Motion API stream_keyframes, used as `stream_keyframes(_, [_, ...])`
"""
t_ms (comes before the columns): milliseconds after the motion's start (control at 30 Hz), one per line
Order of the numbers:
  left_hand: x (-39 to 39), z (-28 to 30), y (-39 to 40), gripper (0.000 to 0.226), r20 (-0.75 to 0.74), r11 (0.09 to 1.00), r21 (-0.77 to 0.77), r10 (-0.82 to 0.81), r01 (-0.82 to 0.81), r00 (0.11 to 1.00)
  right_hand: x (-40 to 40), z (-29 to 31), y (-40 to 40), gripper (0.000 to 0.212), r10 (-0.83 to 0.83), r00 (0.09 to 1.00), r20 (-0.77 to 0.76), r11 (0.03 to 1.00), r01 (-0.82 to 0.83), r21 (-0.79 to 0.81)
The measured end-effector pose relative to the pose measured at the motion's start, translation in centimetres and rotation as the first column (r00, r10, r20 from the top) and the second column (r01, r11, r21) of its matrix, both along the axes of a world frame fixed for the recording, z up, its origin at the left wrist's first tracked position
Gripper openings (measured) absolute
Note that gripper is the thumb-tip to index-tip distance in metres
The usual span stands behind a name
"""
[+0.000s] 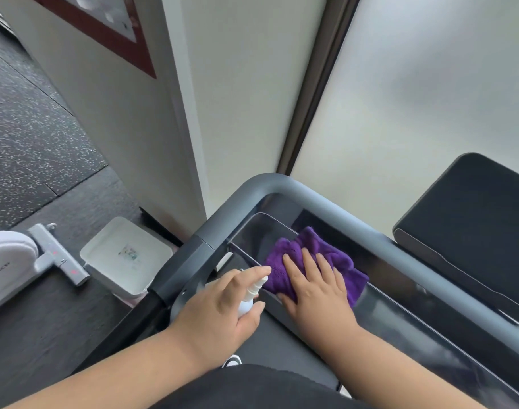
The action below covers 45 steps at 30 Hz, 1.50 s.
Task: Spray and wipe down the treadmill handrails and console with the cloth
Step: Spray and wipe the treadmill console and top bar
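My right hand [317,287] lies flat, fingers spread, pressing a purple cloth [338,261] onto the glossy black console tray [258,234] of the treadmill. Just left of it, my left hand [220,308] is wrapped around a small white spray bottle [251,293], index finger on its top, nozzle close to the cloth's left edge. A grey handrail [355,214] curves around the console's far side and bends down at the left corner [211,231]. The black screen [471,208] stands at the right.
A white lidded bin [125,255] sits on the dark floor left of the treadmill, beside a white machine with a grey bar [57,258]. A white wall corner and a frosted window rise behind the handrail. Speckled rubber flooring lies at far left.
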<state>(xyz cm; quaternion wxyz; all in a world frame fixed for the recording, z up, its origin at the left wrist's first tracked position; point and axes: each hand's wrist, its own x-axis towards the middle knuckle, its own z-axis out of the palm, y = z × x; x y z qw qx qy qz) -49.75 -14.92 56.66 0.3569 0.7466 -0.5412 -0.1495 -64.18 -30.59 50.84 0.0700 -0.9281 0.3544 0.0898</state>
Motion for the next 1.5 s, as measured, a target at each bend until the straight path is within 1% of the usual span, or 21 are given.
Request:
stream_keyframes(67, [0.2, 0.0, 0.3, 0.055, 0.010, 1.000, -0.004, -0.017, 0.017, 1.000, 0.9, 0.2, 0.1, 0.074, -0.038, 0.999, -0.024, 0.999, 0.038, -0.001])
stream_keyframes(133, [0.5, -0.3, 0.6, 0.056, 0.009, 1.000, -0.005, -0.001, 0.001, 1.000, 3.3, 0.3, -0.1, 0.075, -0.049, 0.998, -0.029, 0.999, 0.049, 0.017])
stream_keyframes(267, [0.7, -0.6, 1.5, 0.058, -0.026, 0.998, 0.010, 0.059, -0.059, 0.998, 9.3, 0.7, -0.6, 0.075, 0.011, 1.000, -0.010, 0.997, -0.011, 0.075])
stream_keyframes(367, [0.6, -0.7, 2.2, 0.059, -0.030, 0.997, 0.021, 0.074, -0.074, 0.997, 10.8, 1.0, -0.6, 0.076, 0.039, 0.999, -0.036, 0.998, -0.037, 0.058])
stream_keyframes(500, [0.6, -0.5, 2.5, 0.057, 0.007, 0.997, 0.037, 0.061, -0.062, 0.998, 8.0, 0.9, 0.6, 0.076, 0.242, 0.970, -0.035, 0.970, -0.241, 0.016])
stream_keyframes(567, [0.6, -0.3, 2.4, 0.056, 0.017, 0.998, 0.038, 0.056, -0.056, 0.998, 7.7, 0.8, 0.3, 0.076, 0.279, 0.960, -0.039, 0.960, -0.278, 0.024])
stream_keyframes(667, [0.7, 0.0, 2.2, 0.057, 0.019, 0.998, 0.027, 0.049, -0.050, 0.999, 8.7, 1.0, -0.8, 0.072, 0.229, 0.973, 0.001, 0.972, -0.229, 0.056])
stream_keyframes(833, [0.2, -0.2, 2.4, 0.059, -0.009, 0.999, 0.023, 0.026, -0.025, 1.000, 9.5, 1.0, -1.5, 0.077, 0.158, 0.987, 0.033, 0.983, -0.160, 0.091])
stream_keyframes(967, [-0.2, -0.5, 2.0, 0.066, -0.008, 0.999, 0.036, 0.007, -0.006, 1.000, 9.7, 1.5, -2.2, 0.076, 0.139, 0.990, 0.036, 0.989, -0.140, 0.041])
stream_keyframes(1033, [-0.4, -0.4, 1.5, 0.066, -0.016, 0.999, 0.049, -0.016, 0.017, 1.000, 8.7, 1.5, -2.0, 0.073, 0.109, 0.993, 0.042, 0.993, -0.111, 0.040])
stream_keyframes(1200, [-1.2, -0.4, 0.0, 0.056, -0.032, 0.994, 0.061, -0.091, 0.093, 0.995, 2.3, 1.1, -1.7, 0.070, 0.011, 0.999, 0.043, 0.997, -0.014, 0.074])
stream_keyframes(1300, [-2.0, -0.8, -1.4, 0.057, -0.036, 0.990, 0.052, -0.128, 0.130, 0.991, -3.5, 1.2, -2.2, 0.068, -0.063, 0.998, 0.030, 0.995, 0.060, 0.081])
stream_keyframes(1400, [-2.7, -1.0, -2.8, 0.058, -0.068, 0.977, 0.053, -0.201, 0.205, 0.977, -8.9, 1.5, -2.6, 0.067, -0.158, 0.987, 0.020, 0.980, 0.154, 0.122])
stream_keyframes(1500, [-3.2, -1.0, -3.9, 0.064, -0.090, 0.963, 0.065, -0.256, 0.262, 0.963, -11.4, 2.0, -2.6, 0.071, -0.226, 0.974, 0.005, 0.957, 0.221, 0.189])
